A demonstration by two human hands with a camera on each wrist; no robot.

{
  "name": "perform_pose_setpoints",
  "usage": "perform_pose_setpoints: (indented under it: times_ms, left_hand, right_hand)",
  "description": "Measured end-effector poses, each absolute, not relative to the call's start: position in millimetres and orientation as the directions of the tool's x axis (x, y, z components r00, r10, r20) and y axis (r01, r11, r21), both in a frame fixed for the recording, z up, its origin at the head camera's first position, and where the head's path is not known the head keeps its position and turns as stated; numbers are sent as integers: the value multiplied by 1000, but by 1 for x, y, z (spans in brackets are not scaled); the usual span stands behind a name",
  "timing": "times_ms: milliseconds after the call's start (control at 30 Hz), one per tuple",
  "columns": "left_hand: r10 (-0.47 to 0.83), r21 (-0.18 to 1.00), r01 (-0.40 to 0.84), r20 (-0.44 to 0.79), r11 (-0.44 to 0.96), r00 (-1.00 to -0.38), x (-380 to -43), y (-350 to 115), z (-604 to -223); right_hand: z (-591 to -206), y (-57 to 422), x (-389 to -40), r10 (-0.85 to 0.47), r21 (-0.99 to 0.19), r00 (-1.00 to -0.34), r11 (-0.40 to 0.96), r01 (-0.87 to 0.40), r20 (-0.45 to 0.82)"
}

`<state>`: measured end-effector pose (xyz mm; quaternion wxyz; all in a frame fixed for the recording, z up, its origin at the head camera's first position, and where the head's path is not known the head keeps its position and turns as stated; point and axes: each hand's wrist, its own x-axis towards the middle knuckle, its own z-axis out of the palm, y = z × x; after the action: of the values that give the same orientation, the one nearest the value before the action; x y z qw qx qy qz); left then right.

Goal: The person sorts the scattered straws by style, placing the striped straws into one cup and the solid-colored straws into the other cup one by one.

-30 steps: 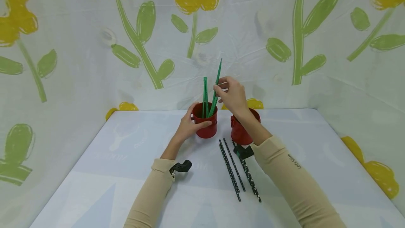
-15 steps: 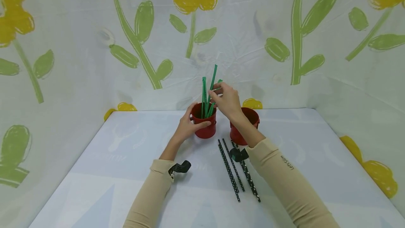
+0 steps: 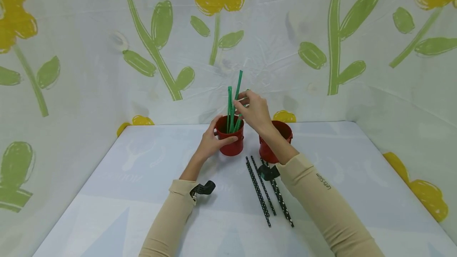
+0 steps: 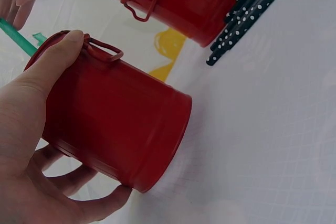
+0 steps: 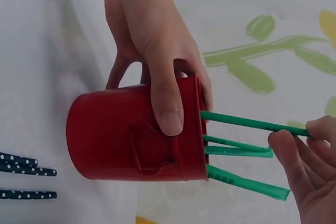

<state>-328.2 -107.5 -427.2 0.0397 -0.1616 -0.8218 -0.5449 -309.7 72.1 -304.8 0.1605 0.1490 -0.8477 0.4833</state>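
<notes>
My left hand [image 3: 210, 141] grips a small red metal bucket [image 3: 232, 148] near its rim, thumb across the front and fingers round the far side. Inside it stand several green straws [image 5: 244, 182], leaning outward. With thumb and forefinger my right hand [image 3: 255, 110] pinches one green straw [image 5: 247, 121], whose lower end is down inside the bucket. That straw rises higher than the others. In the left wrist view the bucket's small wire handle [image 4: 102, 51] hangs by the thumb.
A second red bucket [image 3: 267, 152] stands to the right, partly hidden by my right forearm. Several black straws with white dots [image 3: 256, 187] lie on the white table [image 3: 143, 193] in front of it. A flower-patterned sheet [image 3: 264, 43] hangs behind the table.
My right hand has moved left and slightly down. It let go of one green straw, which now leans in the bucket, and pinches another. The left hand keeps its grip.
</notes>
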Motion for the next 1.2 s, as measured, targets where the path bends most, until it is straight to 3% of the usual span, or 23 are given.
perform_pose_setpoints:
  times_ms: [400,1200]
  left_hand:
    - [222,886,294,224,359,-949,-328,-107,-427]
    - [216,886,293,227,360,-950,-327,-108,-427]
  right_hand:
    - [-314,78,-312,-164,-791,-945,517,-327,283]
    - [-317,100,-294,-201,-767,-933,531,-361,300]
